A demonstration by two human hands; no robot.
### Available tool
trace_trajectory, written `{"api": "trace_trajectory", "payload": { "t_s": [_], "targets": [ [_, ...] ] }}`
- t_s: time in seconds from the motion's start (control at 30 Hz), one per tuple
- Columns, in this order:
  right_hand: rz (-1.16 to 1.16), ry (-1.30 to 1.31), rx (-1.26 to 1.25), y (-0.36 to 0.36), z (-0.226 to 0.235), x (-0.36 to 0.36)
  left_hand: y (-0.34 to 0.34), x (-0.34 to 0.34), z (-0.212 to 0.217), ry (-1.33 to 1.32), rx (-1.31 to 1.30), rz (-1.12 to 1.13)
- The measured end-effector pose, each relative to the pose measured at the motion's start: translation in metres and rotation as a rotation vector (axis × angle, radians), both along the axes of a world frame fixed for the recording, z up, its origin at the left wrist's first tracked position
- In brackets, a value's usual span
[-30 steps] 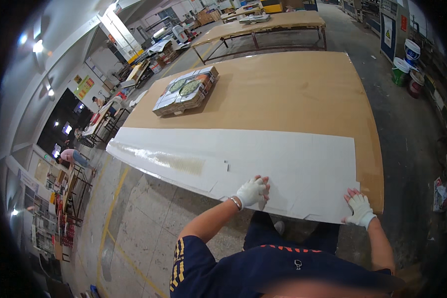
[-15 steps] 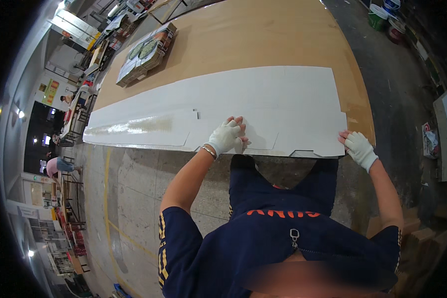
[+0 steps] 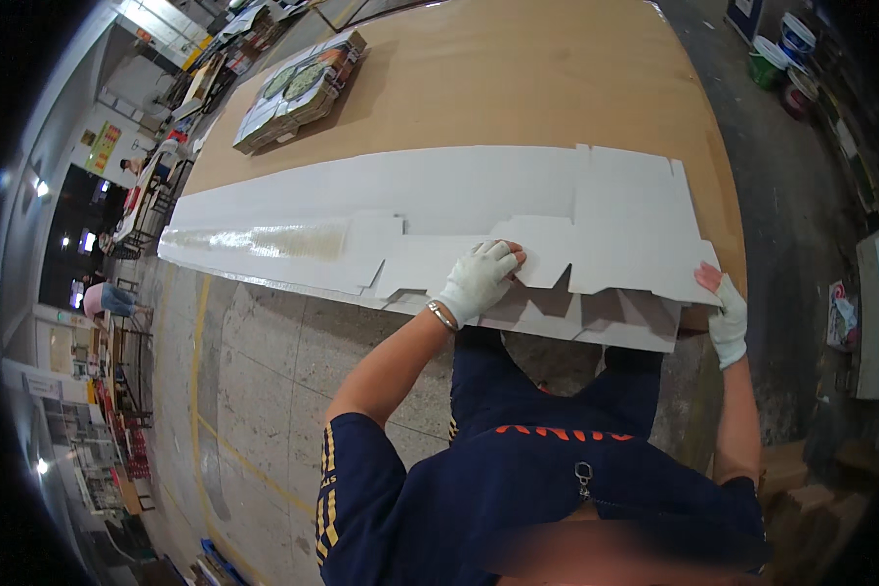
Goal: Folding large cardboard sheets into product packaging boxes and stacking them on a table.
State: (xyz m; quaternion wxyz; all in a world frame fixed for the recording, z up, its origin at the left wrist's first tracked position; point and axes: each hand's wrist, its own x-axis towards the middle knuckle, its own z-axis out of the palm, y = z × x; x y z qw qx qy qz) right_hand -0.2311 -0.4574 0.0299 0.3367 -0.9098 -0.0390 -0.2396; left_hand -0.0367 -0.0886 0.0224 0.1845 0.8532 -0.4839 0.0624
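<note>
On brown surface (image 3: 518,88): stack of flat printed cartons (image 3: 298,90) far L; long white die-cut cardboard sheet (image 3: 459,195) along near edge. My L hand (image 3: 479,278), gloved, flat & open on folded flap. R hand (image 3: 725,314) gripping sheet's R corner.

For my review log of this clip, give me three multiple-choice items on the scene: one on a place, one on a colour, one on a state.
1. Where does the stack of printed flat sheets lie?
A. far left part of the table
B. under the left hand
C. on the floor

2. What colour are the gloves?
A. black
B. white
C. orange

3. How does the white cardboard blank lie?
A. rolled up
B. standing on edge
C. flat, its near edge past the table edge

Answers: 1 A, it sits far from both hands on the brown top. 2 B, left hand and right hand wear white. 3 C, near flaps hang over the floor.
</note>
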Motion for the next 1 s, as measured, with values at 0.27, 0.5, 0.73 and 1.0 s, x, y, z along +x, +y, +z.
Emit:
{"api": "trace_trajectory", "payload": {
  "t_s": [0.27,0.5,0.73,1.0],
  "targets": [
    [-0.067,0.089,-0.234,-0.014,-0.091,-0.027,-0.007,0.01,-0.02,0.172,-0.025,-0.05],
    [-0.147,0.197,-0.088,-0.035,-0.13,-0.035,-0.05,0.004,-0.024,0.255,-0.146,0.43],
    [-0.384,0.199,0.342,-0.032,-0.127,-0.008,-0.073,-0.012,-0.021,0.276,-0.212,-0.189],
    [-0.579,0.371,0.309,-0.032,-0.107,0.043,-0.134,-0.031,-0.051,0.564,-0.368,0.249]
  ]
}}
